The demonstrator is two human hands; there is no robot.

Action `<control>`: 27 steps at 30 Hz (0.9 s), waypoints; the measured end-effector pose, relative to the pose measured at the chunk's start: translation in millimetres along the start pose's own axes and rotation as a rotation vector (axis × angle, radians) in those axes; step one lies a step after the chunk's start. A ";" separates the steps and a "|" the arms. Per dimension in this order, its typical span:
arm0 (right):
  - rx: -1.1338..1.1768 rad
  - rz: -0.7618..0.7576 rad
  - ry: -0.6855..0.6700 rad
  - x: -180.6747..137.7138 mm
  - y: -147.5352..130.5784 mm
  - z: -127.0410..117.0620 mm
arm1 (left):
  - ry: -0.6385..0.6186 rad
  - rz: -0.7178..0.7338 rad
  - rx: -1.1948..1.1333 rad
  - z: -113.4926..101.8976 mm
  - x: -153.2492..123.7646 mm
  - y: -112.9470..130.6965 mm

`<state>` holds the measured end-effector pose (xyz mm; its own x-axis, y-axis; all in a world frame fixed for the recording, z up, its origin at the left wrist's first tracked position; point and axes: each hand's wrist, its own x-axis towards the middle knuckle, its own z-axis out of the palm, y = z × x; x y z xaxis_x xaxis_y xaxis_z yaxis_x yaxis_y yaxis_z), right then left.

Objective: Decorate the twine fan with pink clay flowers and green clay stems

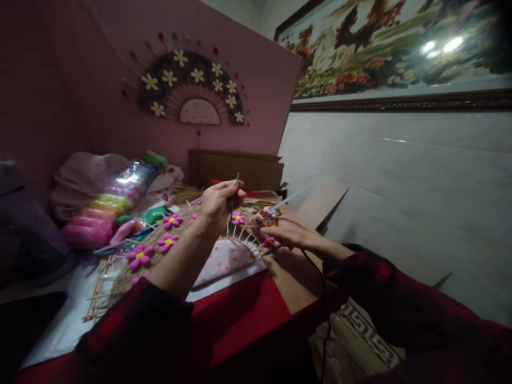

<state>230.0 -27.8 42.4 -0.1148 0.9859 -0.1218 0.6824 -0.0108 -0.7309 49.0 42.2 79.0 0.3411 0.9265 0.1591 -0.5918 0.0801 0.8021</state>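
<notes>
My left hand (221, 201) is closed, thumb and fingers pinching a thin green strand (232, 210) above the craft fan. Its upper tip pokes out above the fingers and its lower end hangs toward the fan. My right hand (290, 229) grips a glue gun (266, 216) covered in colourful decoration. A clear glue stick (294, 196) sticks out of its back, and a black cord (320, 272) runs down from it. Below both hands lies the fan (154, 253), wound with brown twine and set with pink flowers (140, 256), sticks and a dotted half-round cloth centre (230, 260).
Bags of coloured clay (116, 200) lie at the left beside crumpled pink cloth (80, 181). A fan with white flowers (192, 80) is fixed to the pink board behind. Cardboard (240, 169) leans at the back. A red cloth (240, 314) covers the table's front.
</notes>
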 end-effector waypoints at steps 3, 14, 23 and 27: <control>0.008 0.028 -0.009 1.9 -1.7 -0.1 | -0.005 -0.002 -0.001 -0.1 -0.3 0.2; 0.083 -0.044 -0.072 9.1 -1.2 -3.0 | -0.019 -0.001 -0.005 -1.6 0.6 -0.9; 0.075 -0.014 0.002 11.7 -1.5 -3.6 | -0.025 0.010 -0.007 -3.1 2.4 -3.8; 0.066 -0.015 0.030 12.6 0.6 -4.5 | -0.017 0.012 -0.004 -3.4 2.6 -4.2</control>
<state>232.2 -14.6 43.6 -0.1027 0.9905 -0.0911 0.6312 -0.0059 -0.7756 50.0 45.5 74.1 0.3463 0.9210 0.1782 -0.5984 0.0707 0.7980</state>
